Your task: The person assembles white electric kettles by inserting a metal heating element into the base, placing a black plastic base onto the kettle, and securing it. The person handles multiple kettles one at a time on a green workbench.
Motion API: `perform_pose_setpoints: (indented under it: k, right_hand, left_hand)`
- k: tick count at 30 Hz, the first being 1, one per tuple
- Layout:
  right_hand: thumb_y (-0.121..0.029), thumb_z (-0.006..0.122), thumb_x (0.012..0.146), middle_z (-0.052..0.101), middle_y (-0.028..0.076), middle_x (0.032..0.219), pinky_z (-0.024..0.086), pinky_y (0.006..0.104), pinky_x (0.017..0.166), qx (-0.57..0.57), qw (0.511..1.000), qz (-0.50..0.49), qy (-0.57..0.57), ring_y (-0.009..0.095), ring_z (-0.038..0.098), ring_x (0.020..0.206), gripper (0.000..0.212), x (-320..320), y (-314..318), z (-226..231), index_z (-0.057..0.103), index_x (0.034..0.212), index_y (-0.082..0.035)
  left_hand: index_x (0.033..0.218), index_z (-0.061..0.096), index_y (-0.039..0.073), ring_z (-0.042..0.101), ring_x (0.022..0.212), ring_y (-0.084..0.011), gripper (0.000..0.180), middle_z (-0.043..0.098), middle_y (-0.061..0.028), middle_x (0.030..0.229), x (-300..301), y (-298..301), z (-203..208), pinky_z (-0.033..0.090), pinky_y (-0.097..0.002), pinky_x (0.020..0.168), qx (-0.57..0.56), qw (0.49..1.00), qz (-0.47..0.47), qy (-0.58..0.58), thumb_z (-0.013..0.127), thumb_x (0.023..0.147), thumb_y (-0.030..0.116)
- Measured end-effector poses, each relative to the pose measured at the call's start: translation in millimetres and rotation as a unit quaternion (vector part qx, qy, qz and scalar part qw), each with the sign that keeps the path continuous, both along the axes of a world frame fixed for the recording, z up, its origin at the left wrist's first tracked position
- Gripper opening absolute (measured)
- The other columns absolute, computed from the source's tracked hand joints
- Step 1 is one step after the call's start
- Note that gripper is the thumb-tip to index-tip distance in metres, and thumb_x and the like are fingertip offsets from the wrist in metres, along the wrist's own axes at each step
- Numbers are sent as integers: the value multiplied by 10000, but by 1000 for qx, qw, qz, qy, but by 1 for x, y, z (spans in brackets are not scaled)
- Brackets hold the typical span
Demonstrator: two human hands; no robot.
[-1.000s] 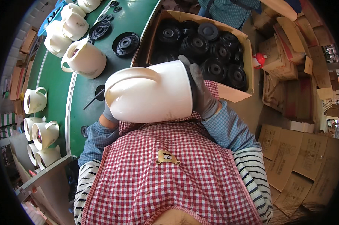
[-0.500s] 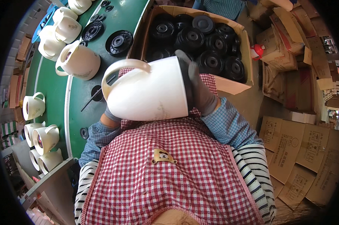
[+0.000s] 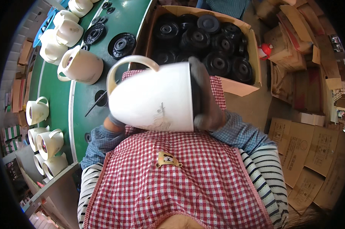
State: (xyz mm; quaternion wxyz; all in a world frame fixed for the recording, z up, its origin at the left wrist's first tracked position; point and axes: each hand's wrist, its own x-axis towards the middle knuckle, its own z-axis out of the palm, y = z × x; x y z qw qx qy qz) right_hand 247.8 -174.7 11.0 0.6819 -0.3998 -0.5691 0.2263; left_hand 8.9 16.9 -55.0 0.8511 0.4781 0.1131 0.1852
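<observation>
Near jugs (image 3: 49, 145), 8 to 9 o'clock: several cream jugs beside the green table (image 3: 60, 95)'s lower left part.
Far jugs (image 3: 81, 65), 10 o'clock: a further cream group on the table.
Loose parts (image 3: 121, 45), 11 o'clock: black round pieces, lying on the table.
Left hand (image 3: 117, 120), 9 o'clock: gloved, mostly hidden behind the held jug; its grip cannot be told.
Held jug (image 3: 151, 99), just off centre toward 10 o'clock: tipped on its side before the checked apron (image 3: 172, 183), handle toward 11, bottom toward 3.
Black base (image 3: 196, 97), 2 o'clock: against the jug's bottom.
Right hand (image 3: 210, 95), 2 o'clock: gloved, slightly blurred, gripping the black base.
Box (image 3: 239, 87), 1 o'clock: cardboard, bearing stacked black discs (image 3: 241, 70).
Progress: judged midway for this jug; base and jug are together, though whether they are fastened cannot be told; the jug is not yet set down.
</observation>
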Motion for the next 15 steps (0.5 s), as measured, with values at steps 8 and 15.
perform_pose_setpoints:
  k: [8,15]
  right_hand:
    - [-451,469,1053,452,170,1514,441,425,1117,-193,970,7,146,288,496,1357,683,42,14,-63,259,1581,-71]
    - [-564,290,1073,451,175,1538,324,397,1195,-49,960,-149,-231,274,421,1436,712,37,14,47,364,1549,-39]
  left_hand:
    - [1248,617,-30,679,1013,-182,489,718,-127,1135,56,28,108,550,-324,870,411,895,106,137,784,819,135]
    - [1017,666,15,703,924,-362,368,715,-190,942,120,-23,139,560,-450,832,711,597,-133,348,758,738,236]
